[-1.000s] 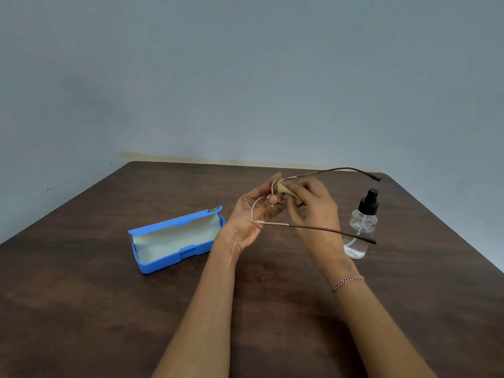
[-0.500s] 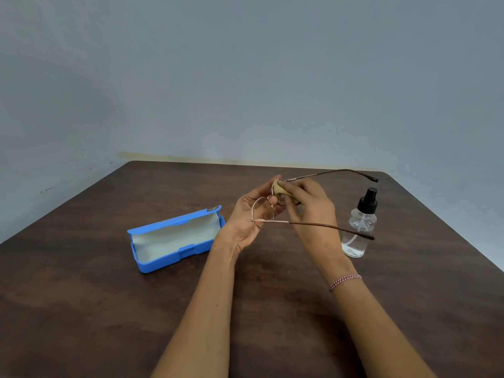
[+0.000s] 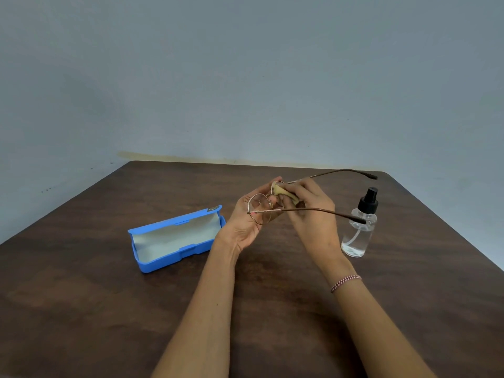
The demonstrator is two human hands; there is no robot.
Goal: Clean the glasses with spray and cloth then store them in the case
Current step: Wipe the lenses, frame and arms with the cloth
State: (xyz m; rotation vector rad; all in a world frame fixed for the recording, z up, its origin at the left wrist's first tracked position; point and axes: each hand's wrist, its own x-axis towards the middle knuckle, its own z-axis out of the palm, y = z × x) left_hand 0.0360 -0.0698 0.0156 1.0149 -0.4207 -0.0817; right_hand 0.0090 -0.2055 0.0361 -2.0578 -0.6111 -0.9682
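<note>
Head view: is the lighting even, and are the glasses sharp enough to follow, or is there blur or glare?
Head view: soft, even light, only faint shadows on the table, no glare. Head view: the glasses read sharp, thin rims and temples distinct, no motion blur. Head view: the wide angle splays the table's edges.

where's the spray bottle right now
In the head view the spray bottle stands upright on the right side of the table, just right of the right hand.

Plain indoor room, perhaps a home, dark wooden table (image 3: pixel 81 309), blue-grey painted wall (image 3: pixel 245 77)
</note>
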